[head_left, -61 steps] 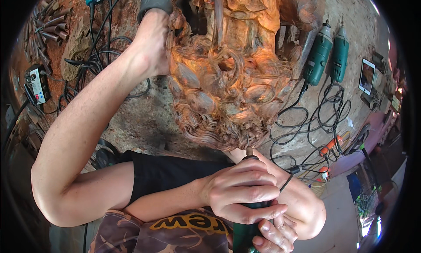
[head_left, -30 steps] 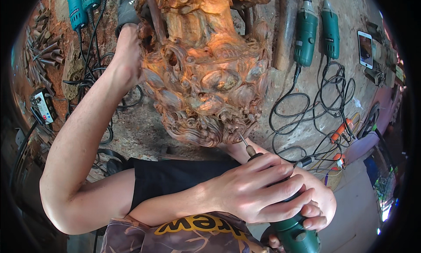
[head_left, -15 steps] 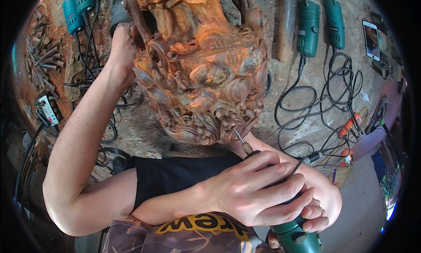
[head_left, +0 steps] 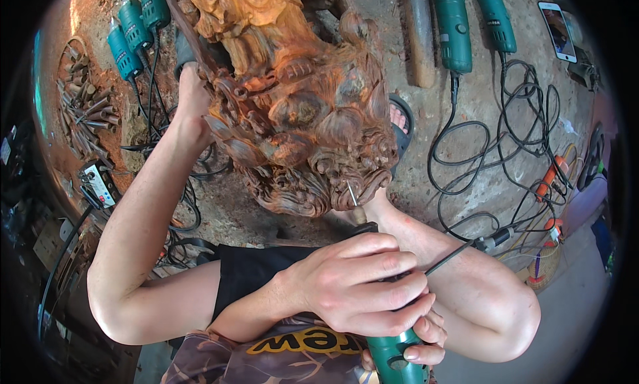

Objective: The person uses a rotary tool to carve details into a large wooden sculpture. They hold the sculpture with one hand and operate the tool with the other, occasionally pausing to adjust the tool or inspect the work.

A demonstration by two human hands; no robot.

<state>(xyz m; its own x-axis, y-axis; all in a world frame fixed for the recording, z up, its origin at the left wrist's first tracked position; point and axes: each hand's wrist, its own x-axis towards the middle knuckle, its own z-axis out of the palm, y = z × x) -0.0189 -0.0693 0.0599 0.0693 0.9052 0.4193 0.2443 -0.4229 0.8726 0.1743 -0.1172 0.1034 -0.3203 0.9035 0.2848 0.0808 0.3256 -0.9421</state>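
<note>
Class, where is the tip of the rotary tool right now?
In the head view, right of centre: the rotary tool's bit touches the wood carving's lower edge, above the right hand.

Glossy reddish wood carving [head_left: 299,111]; green plastic grinder [head_left: 393,357], metal bit [head_left: 352,194].

The wood carving [head_left: 299,111] stands at centre, toward twelve o'clock. At ten o'clock of it lie two power tools [head_left: 136,24]; at one o'clock two more [head_left: 466,24], with what seems a phone [head_left: 558,31] beyond. Coiled cables [head_left: 506,144] spread at three o'clock. Chisels [head_left: 83,114] lie at nine o'clock.
</note>
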